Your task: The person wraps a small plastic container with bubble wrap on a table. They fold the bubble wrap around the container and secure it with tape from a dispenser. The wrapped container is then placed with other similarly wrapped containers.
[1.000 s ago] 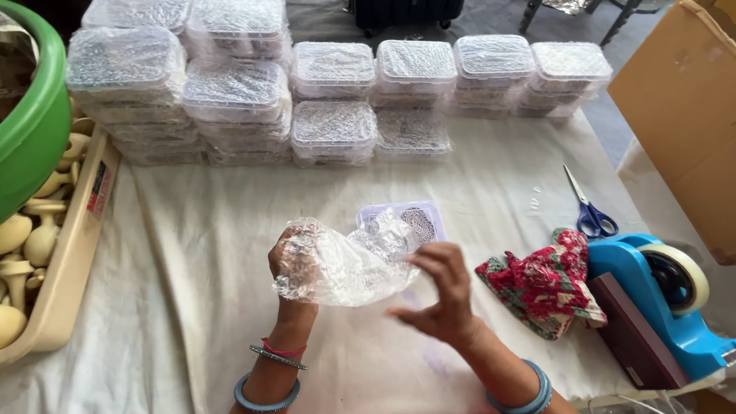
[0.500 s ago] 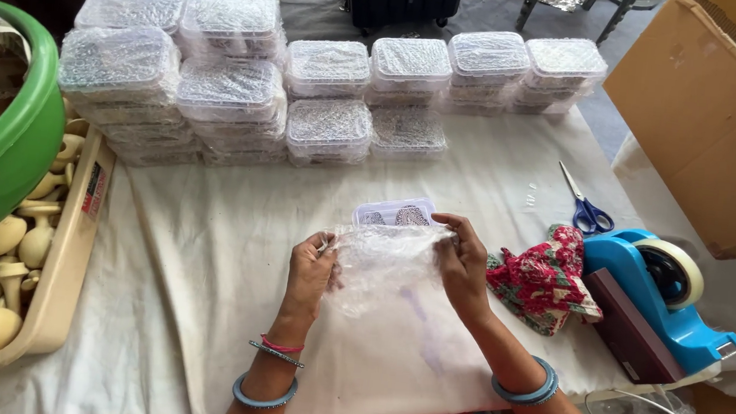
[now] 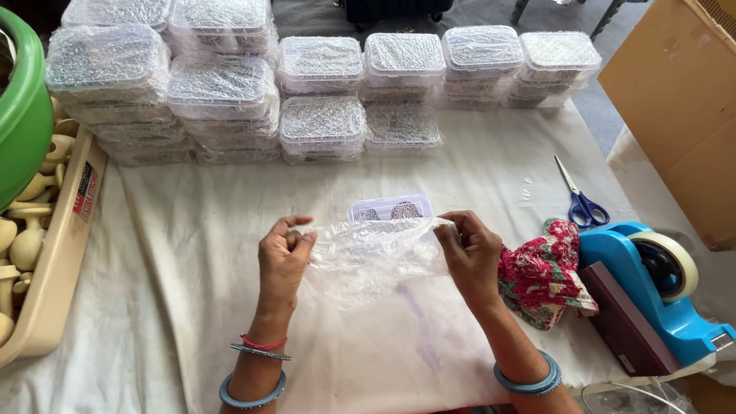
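My left hand [image 3: 284, 257] and my right hand [image 3: 473, 256] each pinch one end of a clear bubble-wrap sheet [image 3: 377, 254], stretched out between them just above the white table cloth [image 3: 205, 246]. Behind the sheet a small clear plastic box [image 3: 390, 209] with dark round items inside lies on the cloth, partly hidden by the wrap. Both wrists wear blue bangles.
Several stacks of bubble-wrapped plastic boxes [image 3: 220, 70] line the far side. A green tub [image 3: 9, 149] and a beige tray of cream pieces [image 3: 51, 277] sit left. Blue scissors [image 3: 583, 204], a red patterned cloth [image 3: 549, 272], a blue tape dispenser [image 3: 658, 286] and a cardboard box [image 3: 705, 112] are right.
The wrap was bunched in my left hand a second ago. It has since been spread out, and now both hands hold it stretched lower and wider over the cloth.
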